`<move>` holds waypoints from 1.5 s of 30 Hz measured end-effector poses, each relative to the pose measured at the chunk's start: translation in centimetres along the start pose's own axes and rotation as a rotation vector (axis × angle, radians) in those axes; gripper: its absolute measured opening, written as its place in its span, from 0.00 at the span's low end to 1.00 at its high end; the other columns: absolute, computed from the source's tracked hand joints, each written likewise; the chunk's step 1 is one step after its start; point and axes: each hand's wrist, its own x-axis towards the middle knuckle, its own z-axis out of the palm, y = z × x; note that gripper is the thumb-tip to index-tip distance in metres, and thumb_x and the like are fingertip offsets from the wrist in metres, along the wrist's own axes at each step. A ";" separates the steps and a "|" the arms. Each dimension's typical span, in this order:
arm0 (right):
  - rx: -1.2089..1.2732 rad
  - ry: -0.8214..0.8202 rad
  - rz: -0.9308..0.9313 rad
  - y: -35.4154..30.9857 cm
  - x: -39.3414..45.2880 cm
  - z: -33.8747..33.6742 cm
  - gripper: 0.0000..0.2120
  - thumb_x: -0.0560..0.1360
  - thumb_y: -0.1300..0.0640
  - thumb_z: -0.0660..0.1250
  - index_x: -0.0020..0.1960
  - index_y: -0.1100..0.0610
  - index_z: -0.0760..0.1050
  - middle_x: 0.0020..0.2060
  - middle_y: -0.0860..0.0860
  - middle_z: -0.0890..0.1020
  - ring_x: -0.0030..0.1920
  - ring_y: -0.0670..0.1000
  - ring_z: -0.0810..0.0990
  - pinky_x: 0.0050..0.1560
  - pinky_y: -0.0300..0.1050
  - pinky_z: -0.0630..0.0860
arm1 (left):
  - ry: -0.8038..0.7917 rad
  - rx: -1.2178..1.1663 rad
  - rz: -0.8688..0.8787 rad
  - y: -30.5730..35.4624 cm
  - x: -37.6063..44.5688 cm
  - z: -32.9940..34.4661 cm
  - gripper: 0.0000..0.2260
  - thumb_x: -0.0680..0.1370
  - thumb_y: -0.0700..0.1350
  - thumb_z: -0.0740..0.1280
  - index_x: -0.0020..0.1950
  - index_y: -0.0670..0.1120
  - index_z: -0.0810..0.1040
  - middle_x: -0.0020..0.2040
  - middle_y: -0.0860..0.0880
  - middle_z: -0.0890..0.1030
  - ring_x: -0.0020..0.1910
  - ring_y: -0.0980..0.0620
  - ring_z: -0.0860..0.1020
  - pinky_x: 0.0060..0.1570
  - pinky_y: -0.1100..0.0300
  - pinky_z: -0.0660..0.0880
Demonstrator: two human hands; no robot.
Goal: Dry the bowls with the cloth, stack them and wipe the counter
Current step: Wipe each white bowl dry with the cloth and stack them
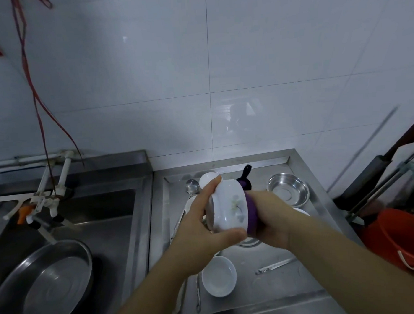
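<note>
White flowered bowl (227, 207) tilted sideways between both hands; left (204, 218) gripping it; right (271, 221) against purple cloth (251, 214)

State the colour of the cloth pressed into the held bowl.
Purple; the cloth shows at the bowl's mouth in the head view.

Illumination is dim and cool-toned. Soft glare patches appear on the wall tiles (220, 61). Wide-angle distortion bends the frame edges. Overall focus is slightly soft.
</note>
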 end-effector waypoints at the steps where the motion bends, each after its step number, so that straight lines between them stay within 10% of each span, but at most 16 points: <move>1: 0.092 -0.044 0.041 0.2 0.1 -0.1 0.15 0.77 0.58 0.68 0.58 0.65 0.85 0.55 0.64 0.87 0.53 0.65 0.88 0.45 0.60 0.87 | -0.015 0.008 0.001 0.0 0.0 -0.1 0.47 0.65 0.52 0.82 0.77 0.73 0.61 0.73 0.59 0.70 0.69 0.49 0.76 0.56 0.48 0.85; 8: 0.322 -0.205 0.026 0.6 0.0 -0.6 0.31 0.71 0.36 0.76 0.63 0.58 0.85 0.63 0.60 0.85 0.58 0.63 0.86 0.57 0.62 0.82 | -0.022 0.131 0.021 -0.4 0.2 -0.7 0.49 0.65 0.55 0.84 0.77 0.75 0.59 0.74 0.65 0.67 0.71 0.52 0.74 0.57 0.52 0.84; 12: 0.279 -0.199 -0.070 0.8 0.0 -0.8 0.18 0.70 0.51 0.77 0.56 0.59 0.87 0.56 0.61 0.87 0.53 0.63 0.88 0.47 0.58 0.85 | -0.018 0.222 0.030 -0.7 0.3 -0.7 0.54 0.62 0.63 0.84 0.78 0.78 0.52 0.73 0.73 0.65 0.70 0.59 0.74 0.57 0.57 0.84; 19: 0.409 -0.197 -0.207 1.0 0.4 -1.0 0.15 0.72 0.51 0.72 0.54 0.58 0.88 0.54 0.59 0.88 0.51 0.60 0.88 0.50 0.58 0.85 | 0.178 -0.659 -0.422 -1.3 0.7 0.4 0.24 0.83 0.58 0.62 0.73 0.46 0.77 0.66 0.40 0.83 0.65 0.38 0.82 0.67 0.40 0.79; 27: 0.364 -0.129 -0.161 1.8 0.8 -2.0 0.16 0.69 0.50 0.77 0.55 0.55 0.88 0.55 0.58 0.88 0.50 0.60 0.89 0.46 0.56 0.84 | 0.242 -0.986 -0.379 -1.8 -0.1 -0.5 0.24 0.78 0.52 0.68 0.71 0.44 0.80 0.70 0.37 0.80 0.73 0.34 0.75 0.62 0.45 0.79; 40: 0.555 0.289 -0.310 1.3 4.0 -3.2 0.13 0.77 0.62 0.73 0.60 0.61 0.81 0.57 0.59 0.87 0.55 0.58 0.88 0.47 0.55 0.86 | 0.206 -0.640 -0.227 -1.0 0.8 -2.4 0.21 0.73 0.46 0.74 0.66 0.47 0.81 0.63 0.39 0.84 0.60 0.38 0.85 0.53 0.45 0.84; 45: -0.031 0.293 -0.589 -0.7 2.4 -1.8 0.03 0.67 0.53 0.74 0.40 0.49 0.85 0.36 0.48 0.86 0.39 0.48 0.85 0.41 0.46 0.83 | 0.101 -0.289 -0.178 -0.8 0.3 -1.6 0.16 0.70 0.55 0.76 0.56 0.53 0.83 0.57 0.44 0.86 0.56 0.40 0.84 0.57 0.44 0.83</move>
